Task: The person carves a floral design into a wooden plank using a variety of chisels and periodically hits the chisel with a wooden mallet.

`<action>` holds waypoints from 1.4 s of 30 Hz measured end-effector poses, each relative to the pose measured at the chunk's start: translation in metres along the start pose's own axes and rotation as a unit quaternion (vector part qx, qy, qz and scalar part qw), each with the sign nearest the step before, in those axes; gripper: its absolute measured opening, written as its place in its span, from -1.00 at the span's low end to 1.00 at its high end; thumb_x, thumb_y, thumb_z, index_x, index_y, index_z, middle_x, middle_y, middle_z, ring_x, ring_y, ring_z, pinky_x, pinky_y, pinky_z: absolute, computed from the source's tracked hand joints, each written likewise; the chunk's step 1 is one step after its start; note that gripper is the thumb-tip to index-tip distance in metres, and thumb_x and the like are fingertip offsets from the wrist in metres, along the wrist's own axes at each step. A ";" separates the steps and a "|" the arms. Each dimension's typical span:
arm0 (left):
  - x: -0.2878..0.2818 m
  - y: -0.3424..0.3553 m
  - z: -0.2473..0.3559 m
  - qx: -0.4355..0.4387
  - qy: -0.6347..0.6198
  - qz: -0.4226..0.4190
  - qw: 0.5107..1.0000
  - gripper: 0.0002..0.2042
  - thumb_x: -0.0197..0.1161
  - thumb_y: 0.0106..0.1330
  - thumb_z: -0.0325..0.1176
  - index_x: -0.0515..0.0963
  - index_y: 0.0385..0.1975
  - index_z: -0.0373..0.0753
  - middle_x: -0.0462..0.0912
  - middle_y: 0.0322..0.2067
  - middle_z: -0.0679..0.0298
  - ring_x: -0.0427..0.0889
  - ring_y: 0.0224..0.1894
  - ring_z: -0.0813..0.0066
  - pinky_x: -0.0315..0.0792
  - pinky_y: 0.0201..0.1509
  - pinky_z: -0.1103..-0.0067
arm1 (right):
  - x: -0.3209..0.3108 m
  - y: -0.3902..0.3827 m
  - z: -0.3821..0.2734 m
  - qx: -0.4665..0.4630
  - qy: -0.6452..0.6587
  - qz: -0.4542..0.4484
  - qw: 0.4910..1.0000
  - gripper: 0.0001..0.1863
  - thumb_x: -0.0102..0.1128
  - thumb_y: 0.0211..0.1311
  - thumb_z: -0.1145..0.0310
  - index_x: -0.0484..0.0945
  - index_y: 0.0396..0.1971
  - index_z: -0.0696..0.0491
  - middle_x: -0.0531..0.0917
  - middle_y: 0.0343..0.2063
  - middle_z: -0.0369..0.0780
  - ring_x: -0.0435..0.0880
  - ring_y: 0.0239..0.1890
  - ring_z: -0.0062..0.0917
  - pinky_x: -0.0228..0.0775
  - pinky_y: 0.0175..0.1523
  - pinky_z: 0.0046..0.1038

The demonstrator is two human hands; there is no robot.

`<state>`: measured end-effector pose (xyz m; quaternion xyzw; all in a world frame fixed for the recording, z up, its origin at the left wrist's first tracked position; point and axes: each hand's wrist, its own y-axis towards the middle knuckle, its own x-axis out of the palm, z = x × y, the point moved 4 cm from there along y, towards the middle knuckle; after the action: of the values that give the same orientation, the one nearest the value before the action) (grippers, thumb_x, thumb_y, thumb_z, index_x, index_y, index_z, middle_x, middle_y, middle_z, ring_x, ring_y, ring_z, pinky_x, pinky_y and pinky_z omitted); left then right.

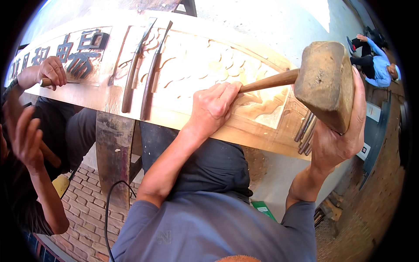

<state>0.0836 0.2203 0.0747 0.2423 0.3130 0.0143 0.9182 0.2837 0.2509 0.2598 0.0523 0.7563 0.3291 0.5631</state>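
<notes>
A wooden mallet (321,81) with a big block head is held between my two hands above the carved board (98,99). My left hand (211,107) is closed round the end of its handle. At the other end, my right hand (338,146) cups the head from below, fingers up along its far right side; the head hides part of that hand. Shallow relief carving (262,102) lies under the handle. Left of my left hand, two long chisels (151,83) (132,83) rest across the board, their blades pointing away from me.
Several tool handles (306,133) lie at the board's right end. To the left, a co-worker's hand (53,70) holds a chisel beside dark raised lettering (80,61); their other hand (28,135) is blurred. A wooden support (114,153) stands below. Another person (379,65) sits far right.
</notes>
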 end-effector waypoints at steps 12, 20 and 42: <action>-0.001 -0.003 -0.011 -0.098 -0.077 0.032 0.992 -0.84 0.53 0.41 -0.59 0.76 -0.08 -0.35 0.82 -0.37 0.12 0.81 -0.43 0.29 0.62 -0.32 0.49 | -0.006 -0.022 0.005 0.063 -0.005 0.046 0.997 -0.39 0.36 0.62 0.32 0.48 0.48 0.36 0.73 0.33 0.07 0.82 0.28 -0.14 0.74 0.41 -0.20; 0.003 0.005 -0.002 -0.041 -0.111 0.034 0.992 -0.80 0.49 0.34 -0.63 0.69 -0.10 -0.28 0.58 -0.49 0.15 0.65 -0.50 0.15 0.52 -0.42 0.31 | -0.018 -0.026 0.015 0.076 0.027 0.055 0.995 -0.31 0.56 0.24 0.66 0.58 0.40 0.37 0.71 0.36 0.05 0.80 0.30 -0.23 0.70 0.43 -0.25; 0.007 0.006 0.005 0.009 -0.084 0.002 0.996 -0.70 0.47 0.21 -0.68 0.68 -0.08 -0.28 0.61 -0.48 0.20 0.69 -0.47 0.22 0.54 -0.43 0.35 | -0.013 -0.025 0.011 0.073 -0.109 -0.039 0.991 -0.23 0.63 0.24 0.55 0.56 0.47 0.22 0.75 0.35 -0.01 0.80 0.31 -0.18 0.68 0.44 -0.23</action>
<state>0.0931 0.2253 0.0765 0.2521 0.2339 -0.0070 0.9390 0.3059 0.2301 0.2550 0.0992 0.7135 0.2434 0.6494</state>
